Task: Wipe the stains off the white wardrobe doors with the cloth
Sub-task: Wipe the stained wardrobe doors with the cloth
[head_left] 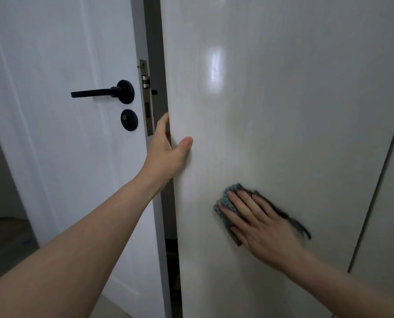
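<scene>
Wiping is under way: the grey cloth (228, 203) is pressed flat under the open right hand (262, 226) against the wardrobe door (283, 111), low on its panel. The door's left edge is gripped by the left hand (168, 154). Further strokes across unwiped areas seem called for.

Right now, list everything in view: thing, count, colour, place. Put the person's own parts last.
wardrobe door: one, glossy white, centre to right, standing open.
second wardrobe door: one, white, far right, past a dark seam.
cloth: one, grey, flat against the wardrobe door, lower centre.
room door: one, white, left, open.
lever handle: one, black, on the room door.
lock rosette: one, black, below the lever handle.
latch plate: one, metal, on the room door's edge.
left hand: one, gripping the wardrobe door's left edge.
right hand: one, pressed flat on the cloth, blurred.
</scene>
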